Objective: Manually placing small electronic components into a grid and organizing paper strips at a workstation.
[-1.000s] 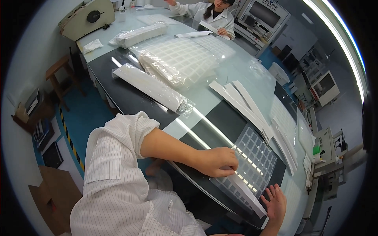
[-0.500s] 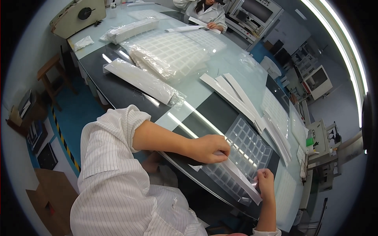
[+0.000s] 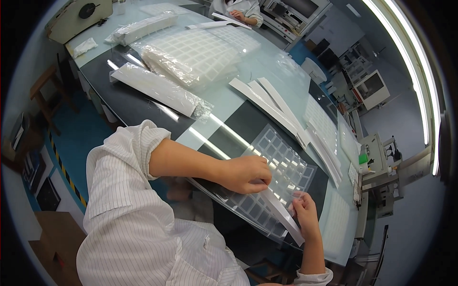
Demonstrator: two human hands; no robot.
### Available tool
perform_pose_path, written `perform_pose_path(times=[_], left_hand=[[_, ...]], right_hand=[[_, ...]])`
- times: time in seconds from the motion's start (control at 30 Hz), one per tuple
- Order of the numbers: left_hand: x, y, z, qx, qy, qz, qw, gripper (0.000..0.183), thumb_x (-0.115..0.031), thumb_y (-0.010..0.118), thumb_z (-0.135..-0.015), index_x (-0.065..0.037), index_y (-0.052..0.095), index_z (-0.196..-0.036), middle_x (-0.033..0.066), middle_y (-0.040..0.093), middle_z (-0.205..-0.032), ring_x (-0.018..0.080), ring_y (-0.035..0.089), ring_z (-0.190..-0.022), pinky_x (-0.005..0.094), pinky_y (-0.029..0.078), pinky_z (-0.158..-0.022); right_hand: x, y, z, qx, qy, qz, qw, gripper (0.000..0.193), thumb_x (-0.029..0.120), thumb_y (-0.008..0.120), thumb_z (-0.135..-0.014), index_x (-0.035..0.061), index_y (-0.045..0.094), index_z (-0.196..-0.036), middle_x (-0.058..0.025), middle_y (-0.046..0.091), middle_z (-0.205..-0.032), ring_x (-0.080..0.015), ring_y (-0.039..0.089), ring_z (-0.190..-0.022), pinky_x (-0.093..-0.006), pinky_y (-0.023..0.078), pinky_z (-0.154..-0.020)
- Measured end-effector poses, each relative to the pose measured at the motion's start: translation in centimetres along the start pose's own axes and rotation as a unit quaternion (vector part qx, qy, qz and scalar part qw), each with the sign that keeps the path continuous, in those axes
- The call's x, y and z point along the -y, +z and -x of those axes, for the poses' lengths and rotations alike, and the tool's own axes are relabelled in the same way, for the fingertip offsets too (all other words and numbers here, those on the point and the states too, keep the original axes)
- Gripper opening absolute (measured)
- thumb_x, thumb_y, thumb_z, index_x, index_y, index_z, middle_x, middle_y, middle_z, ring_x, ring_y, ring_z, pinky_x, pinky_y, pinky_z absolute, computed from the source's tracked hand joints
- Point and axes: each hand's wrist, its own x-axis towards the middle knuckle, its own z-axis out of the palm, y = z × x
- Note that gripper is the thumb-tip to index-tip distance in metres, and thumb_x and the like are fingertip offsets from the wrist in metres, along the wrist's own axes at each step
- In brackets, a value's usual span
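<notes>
At the near edge of the large glass-topped bench (image 3: pixel 243 117) with dark and pale green panels, a thin clear plastic sheet moulded in a grid of small square cells (image 3: pixel 279 152) lies partly under the person's hands, with a long, narrow, glossy white strip (image 3: pixel 282 213) slanting across it. Cells show on both sides of the strip; whether they belong to one sheet or two overlapping ones, I cannot tell. The left hand (image 3: pixel 245 174) has its fingers closed around the strip's upper end, and the right hand (image 3: pixel 306 212) pinches the clear sheet by its right margin, between thumb and fingers, just beside the strip. Farther in from that edge lie loose white strips (image 3: pixel 274 108); toward the bench's left edge sits a white flat bundle in clear wrap (image 3: pixel 152 88), with a stack of translucent gridded trays in film (image 3: pixel 191 59) beyond it. A co-worker in a white coat (image 3: pixel 219 6) is at the far edge. The sheet looks very light, springy and slick, likely to flex or crease if held at one point, so its plain outer margins seem the safest hold, with the cells left unpressed. The strip looks light and somewhat stiffer, best steadied near both ends.
</notes>
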Motion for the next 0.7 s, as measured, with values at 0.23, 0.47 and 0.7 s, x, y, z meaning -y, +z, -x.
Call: perform_pose_path(times=[0.23, 0.47, 0.7], left_hand=[[0.4, 0.3, -0.1, -0.027, 0.046, -0.016, 0.998, 0.011, -0.014, 0.07, -0.087, -0.006, 0.063, -0.083, 0.0093, 0.063, -0.081, 0.03, 0.058, -0.086, 0.0414, 0.048, -0.08], [0.4, 0.3, -1.2, -0.005, 0.012, -0.01, 1.0, 0.008, -0.007, 0.072, -0.086, -0.005, 0.064, -0.087, 0.0071, 0.061, -0.078, 0.0271, 0.057, -0.079, 0.0385, 0.047, -0.074], [-0.4, 1.1, -1.1, 0.037, -0.008, 0.0, 0.999, 0.009, -0.002, 0.073, -0.082, -0.005, 0.067, -0.087, 0.0062, 0.064, -0.079, 0.0255, 0.056, -0.074, 0.0352, 0.046, -0.069]], right_hand=[[2.0, 2.5, -1.1, 0.042, 0.018, 0.043, 0.998, 0.064, 0.003, 0.061, -0.099, 0.0019, 0.033, -0.156, -0.0026, 0.063, -0.076, -0.0076, 0.056, -0.064, -0.0231, 0.045, -0.057], [1.6, 0.8, -0.5, -0.052, -0.09, 0.204, 0.973, 0.079, 0.002, 0.07, -0.093, 0.0058, 0.028, -0.16, 0.0009, 0.051, -0.08, -0.0058, 0.048, -0.069, -0.0214, 0.042, -0.061], [0.6, 1.5, -0.7, -0.084, -0.104, 0.189, 0.973, 0.053, 0.005, 0.063, -0.098, 0.0059, 0.047, -0.148, -0.0022, 0.055, -0.099, -0.0072, 0.047, -0.077, -0.0212, 0.043, -0.072]])
